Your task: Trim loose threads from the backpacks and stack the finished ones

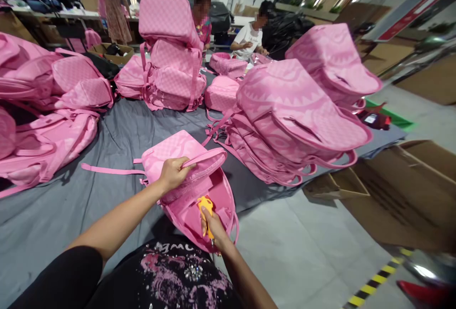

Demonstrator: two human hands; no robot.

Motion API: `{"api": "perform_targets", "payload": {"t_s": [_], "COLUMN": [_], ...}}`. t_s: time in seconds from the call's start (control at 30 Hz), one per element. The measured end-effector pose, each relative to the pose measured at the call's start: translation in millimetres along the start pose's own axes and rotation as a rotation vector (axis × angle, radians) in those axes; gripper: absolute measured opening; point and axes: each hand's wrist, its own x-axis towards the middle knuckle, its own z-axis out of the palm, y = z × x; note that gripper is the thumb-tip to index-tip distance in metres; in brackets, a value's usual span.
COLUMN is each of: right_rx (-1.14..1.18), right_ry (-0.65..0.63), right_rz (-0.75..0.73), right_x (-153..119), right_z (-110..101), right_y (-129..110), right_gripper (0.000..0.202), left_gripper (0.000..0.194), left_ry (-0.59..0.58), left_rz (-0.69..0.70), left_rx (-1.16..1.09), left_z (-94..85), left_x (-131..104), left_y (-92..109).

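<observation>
A pink backpack [181, 149] lies unzipped on the grey cloth in front of me, its opening facing me. My left hand [173, 173] grips the raised edge of its opening, fingers closed on the fabric. Inside the open bag, my right hand [211, 223] is wrapped round a yellow tool [206, 206] whose working end is too small to make out. A pink strap [114, 170] stretches out to the left of the bag.
Stacked pink backpacks [278, 104] stand close on the right, more [171, 71] behind and at left. Open cardboard boxes [402, 195] are on the floor at right. Several people are in the background, one in a white shirt [248, 37].
</observation>
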Motion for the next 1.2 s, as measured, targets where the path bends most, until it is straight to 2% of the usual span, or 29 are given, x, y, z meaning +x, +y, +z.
{"api": "perform_targets", "payload": {"t_s": [0.17, 0.27, 0.33, 0.43, 0.5, 0.6, 0.67, 0.73, 0.83, 0.9, 0.97, 1.1, 1.17, 1.2], "right_rx": [-0.161, -0.351, -0.668, -1.291, -1.481, -1.422, -1.344, -1.226, -0.900, -0.715, -0.627, -0.647, -0.839, -0.990], "right_ry": [0.004, 0.059, 0.081, 0.222, 0.178, -0.031, -0.036, -0.062, -0.217, -0.225, -0.206, -0.258, -0.270, -0.237], "right_rz": [0.060, 0.062, 0.085, 0.178, 0.299, 0.443, 0.460, 0.436, 0.339, 0.244, 0.183, 0.156, 0.213, 0.242], "right_x": [-5, -5, -6, -16, -28, -46, -53, -56, -53, -48, -44, -45, -49, -51], "right_z": [-11, -24, -33, -43, -45, -45, -48, -57, -76, -89, -98, -111, -115, -117], "right_y": [-14, -50, -87, -142, -165, -172, -168, -164, -156, -149, -139, -132, -144, -154], "right_gripper": [0.049, 0.039, 0.030, 0.021, 0.021, 0.024, 0.026, 0.032, 0.046, 0.054, 0.058, 0.059, 0.051, 0.044], "left_gripper": [0.036, 0.038, 0.036, 0.032, 0.032, 0.035, 0.037, 0.037, 0.035, 0.035, 0.034, 0.032, 0.032, 0.032], "left_ry": [-0.038, -0.097, -0.133, -0.160, -0.167, -0.154, -0.132, -0.115, -0.096, -0.085, -0.089, -0.104, -0.097, -0.091], "left_rz": [0.011, 0.033, 0.047, 0.034, 0.014, -0.002, -0.013, -0.029, -0.059, -0.076, -0.082, -0.081, -0.095, -0.108], "left_rx": [0.048, 0.094, 0.126, 0.193, 0.225, 0.245, 0.252, 0.256, 0.263, 0.283, 0.316, 0.392, 0.420, 0.432], "left_z": [-3.1, -5.1, -6.7, -9.6, -11.5, -12.8, -12.6, -11.8, -9.3, -6.8, -3.8, 1.6, 3.9, 5.0], "left_x": [-2, -3, -5, -7, -9, -12, -14, -17, -20, -22, -24, -29, -33, -34], "left_y": [2, 7, 10, 13, 13, 11, 9, 8, 9, 13, 18, 32, 38, 41]}}
